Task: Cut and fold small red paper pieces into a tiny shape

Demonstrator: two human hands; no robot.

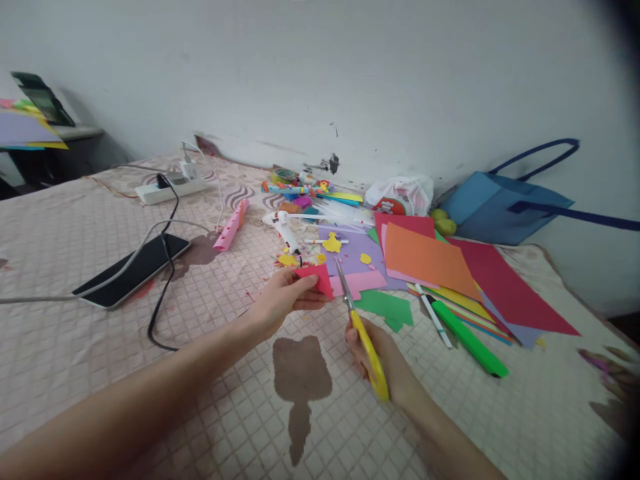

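Pinching red paper [323,279] firmly in the left grip [285,293], just left of the blades of the scissors [359,325]. Clasping the scissors by their yellow handles in the right grip [390,353], aiming them lengthwise forward, seemingly without touching the paper.

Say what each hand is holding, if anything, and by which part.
Left hand: red paper, pinched at its near-left part, thumb on top. Right hand: scissors, held by the yellow handles.
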